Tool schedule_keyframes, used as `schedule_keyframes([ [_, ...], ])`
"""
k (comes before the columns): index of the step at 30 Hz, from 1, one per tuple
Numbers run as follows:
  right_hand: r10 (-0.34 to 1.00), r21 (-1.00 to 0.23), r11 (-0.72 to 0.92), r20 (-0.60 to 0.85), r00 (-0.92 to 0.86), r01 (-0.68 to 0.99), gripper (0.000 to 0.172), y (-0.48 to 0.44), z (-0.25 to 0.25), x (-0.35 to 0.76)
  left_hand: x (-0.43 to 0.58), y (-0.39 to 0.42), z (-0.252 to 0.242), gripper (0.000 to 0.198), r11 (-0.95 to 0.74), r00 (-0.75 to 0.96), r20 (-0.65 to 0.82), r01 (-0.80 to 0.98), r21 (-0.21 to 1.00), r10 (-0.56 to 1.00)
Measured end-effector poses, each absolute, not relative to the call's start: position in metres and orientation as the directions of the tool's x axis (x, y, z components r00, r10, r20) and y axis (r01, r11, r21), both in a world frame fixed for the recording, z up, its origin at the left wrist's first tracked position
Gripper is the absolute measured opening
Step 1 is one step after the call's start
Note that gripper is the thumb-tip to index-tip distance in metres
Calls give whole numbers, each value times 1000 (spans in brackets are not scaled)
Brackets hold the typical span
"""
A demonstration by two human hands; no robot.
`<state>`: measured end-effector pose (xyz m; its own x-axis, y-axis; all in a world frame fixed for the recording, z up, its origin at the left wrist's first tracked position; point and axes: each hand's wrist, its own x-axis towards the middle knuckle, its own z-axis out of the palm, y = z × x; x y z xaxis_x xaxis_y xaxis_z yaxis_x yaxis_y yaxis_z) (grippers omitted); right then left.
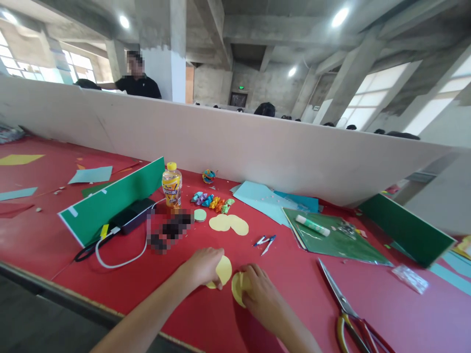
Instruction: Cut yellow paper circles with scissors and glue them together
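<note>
My left hand [206, 266] is closed on a yellow paper circle [224, 271], with its fingers at the left edge. To its right, my right hand [256, 289] has bent fingers on another yellow paper piece [238, 290], which seems to have more than one layer. The two pieces lie close together above the red table. Beyond the hands, joined or overlapping yellow paper circles [221, 223] lie flat. A small pale green round piece [200, 215] is left of them. A row of colourful twisted paper pieces [217, 203] sits just behind.
Large scissors [344, 304] lie at the right, a compass [265, 241] nearer the middle. A glue stick [312, 225] rests on green sheets [342, 250]. A bottle [171, 186], a black box [132, 215] with cables and green dividers [117, 201] stand left. A person [138, 83] is behind the partition [221, 142].
</note>
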<state>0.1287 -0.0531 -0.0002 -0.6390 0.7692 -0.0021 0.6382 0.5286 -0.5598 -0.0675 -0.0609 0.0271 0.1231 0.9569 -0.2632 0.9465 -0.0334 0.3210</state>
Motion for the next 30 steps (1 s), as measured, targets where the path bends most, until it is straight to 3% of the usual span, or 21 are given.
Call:
schedule_keyframes([
  [4,795,-617,486,19,-606,619,40,-60,-9,129,-69,-79,15,84,70,56,-221,850,522,974],
  [8,815,-664,449,30,-579,598,26,-64,-16,130,-68,-101,1,76,113,-33,-124,672,732,992],
  [12,825,-678,462,93,-557,571,21,-66,-21,132,-67,-120,-8,75,139,-137,-75,559,817,988],
  [15,841,-678,483,183,-509,554,25,-70,-24,135,-69,-128,-13,80,166,-194,-88,436,885,977],
  [17,859,-699,473,229,-458,536,29,-75,-23,134,-69,-131,-15,74,150,-208,-85,318,936,974],
  [23,865,-904,290,107,-491,315,35,-83,-10,108,-58,-127,-8,56,-90,-162,86,-13,996,983],
  [25,857,-939,258,115,-502,226,30,-83,-9,96,-54,-125,-7,49,-94,-130,93,0,996,987],
  [30,828,-924,332,191,-528,187,35,-86,-16,88,-50,-126,-9,36,-11,-106,41,265,964,993],
])
